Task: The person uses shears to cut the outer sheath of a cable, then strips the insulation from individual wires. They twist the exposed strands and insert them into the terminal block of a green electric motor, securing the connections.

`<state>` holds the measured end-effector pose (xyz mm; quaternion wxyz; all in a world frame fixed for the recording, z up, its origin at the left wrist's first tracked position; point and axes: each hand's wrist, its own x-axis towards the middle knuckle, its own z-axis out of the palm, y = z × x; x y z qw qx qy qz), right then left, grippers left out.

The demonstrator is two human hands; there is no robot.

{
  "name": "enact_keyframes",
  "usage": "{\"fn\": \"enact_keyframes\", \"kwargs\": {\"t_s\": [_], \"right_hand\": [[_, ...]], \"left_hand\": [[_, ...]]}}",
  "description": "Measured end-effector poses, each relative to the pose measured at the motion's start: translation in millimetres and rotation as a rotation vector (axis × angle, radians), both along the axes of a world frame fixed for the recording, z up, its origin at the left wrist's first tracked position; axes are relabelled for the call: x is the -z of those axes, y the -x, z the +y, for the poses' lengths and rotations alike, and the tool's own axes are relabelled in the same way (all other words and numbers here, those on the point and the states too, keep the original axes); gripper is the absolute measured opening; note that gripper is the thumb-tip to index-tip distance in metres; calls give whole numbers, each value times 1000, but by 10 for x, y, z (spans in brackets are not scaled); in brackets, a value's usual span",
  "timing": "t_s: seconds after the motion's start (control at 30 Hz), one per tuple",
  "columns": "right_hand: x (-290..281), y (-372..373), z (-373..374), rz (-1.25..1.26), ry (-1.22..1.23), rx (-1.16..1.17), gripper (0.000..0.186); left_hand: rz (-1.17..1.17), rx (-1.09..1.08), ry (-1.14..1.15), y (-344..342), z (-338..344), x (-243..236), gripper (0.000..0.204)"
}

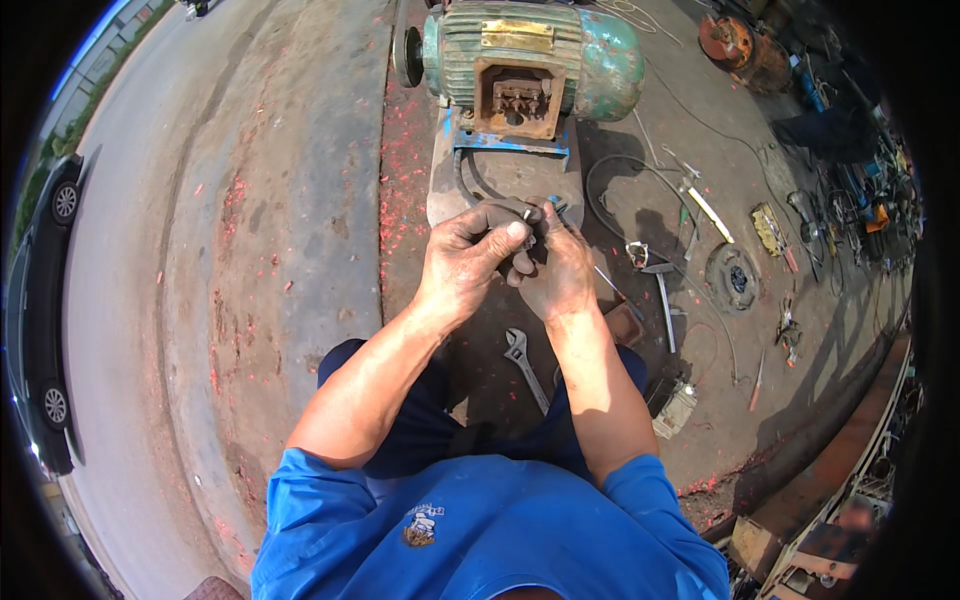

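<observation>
In front of my chest both hands come together. My left hand (pixel 465 255) is closed, its thumb and fingers pinching a small light metal piece (pixel 527 214). Against it my right hand (pixel 562 268) is closed too; its fingers hide most of what they hold. A bit of blue (pixel 558 203) shows beside the right fingers, too small to name. Just beyond the hands stands a worn green electric motor (pixel 510 60) with a pulley (pixel 407 57) at its left end. The motor's rusty terminal box (pixel 520 97) has no lid, and terminals show inside.
An adjustable wrench (pixel 524 362) lies between my knees. To the right are a hammer (pixel 665 305), a round metal part (pixel 733 277), a black cable (pixel 597 190) and scattered tools. An orange-red rusty machine (pixel 745 48) stands far right. Cars (pixel 50 300) are at the left.
</observation>
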<state>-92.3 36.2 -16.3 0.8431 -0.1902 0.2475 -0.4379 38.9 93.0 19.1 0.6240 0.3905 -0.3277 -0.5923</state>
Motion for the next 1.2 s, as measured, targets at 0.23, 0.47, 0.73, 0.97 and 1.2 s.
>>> {"fn": "enact_keyframes", "kwargs": {"t_s": [0.23,0.47,0.73,0.97,1.2], "right_hand": [[0,28,69,-74,200,-39,33],[34,123,34,-116,179,-58,38],[-158,281,-104,341,419,-301,43],[-28,255,-205,248,459,-320,33],[-29,226,-217,332,457,-282,44]], "left_hand": [[9,37,86,-127,-17,19,38],[-141,320,135,-178,68,16,33],[-298,253,-45,-136,204,24,31],[-161,202,-117,-207,207,41,32],[-201,213,-61,-284,218,55,35]]}}
